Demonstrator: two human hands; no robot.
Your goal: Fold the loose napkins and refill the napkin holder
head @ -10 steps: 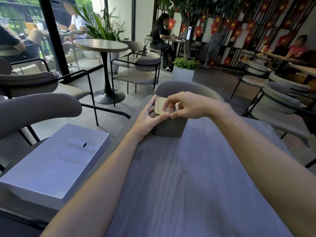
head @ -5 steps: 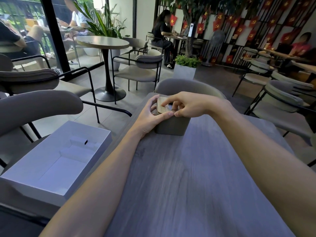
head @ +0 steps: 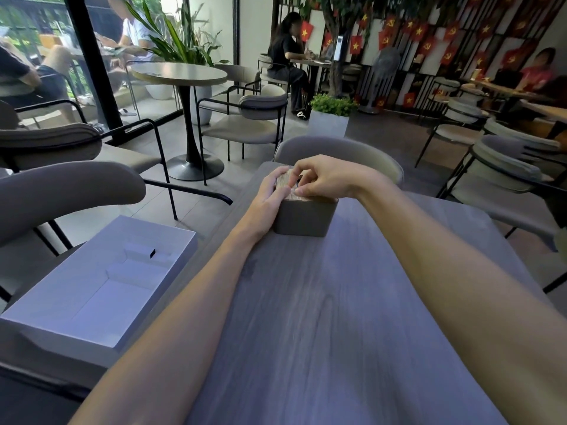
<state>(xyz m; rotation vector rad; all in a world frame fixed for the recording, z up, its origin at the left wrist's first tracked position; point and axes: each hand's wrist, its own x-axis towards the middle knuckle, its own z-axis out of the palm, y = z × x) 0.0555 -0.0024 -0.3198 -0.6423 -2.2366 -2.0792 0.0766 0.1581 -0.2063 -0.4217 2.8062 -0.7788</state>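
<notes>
A dark grey box-shaped napkin holder (head: 302,218) stands at the far end of the grey wooden table (head: 322,317). A stack of tan folded napkins (head: 285,183) shows edge-on at its top. My left hand (head: 268,199) grips the holder's left side, thumb lying across the napkin stack. My right hand (head: 320,177) reaches in from the right above the holder, its curled fingertips pinching the napkins at the top. The holder's opening is mostly hidden under both hands.
An open white cardboard box (head: 98,280) sits on a chair seat left of the table. A grey chair back (head: 337,151) stands just beyond the holder. More chairs, a round table (head: 179,73) and seated people fill the café behind.
The napkin stack sits lower in the holder than before. My right hand's fingers have curled tighter over it. The view shifted slightly; both hands stay at the holder.
</notes>
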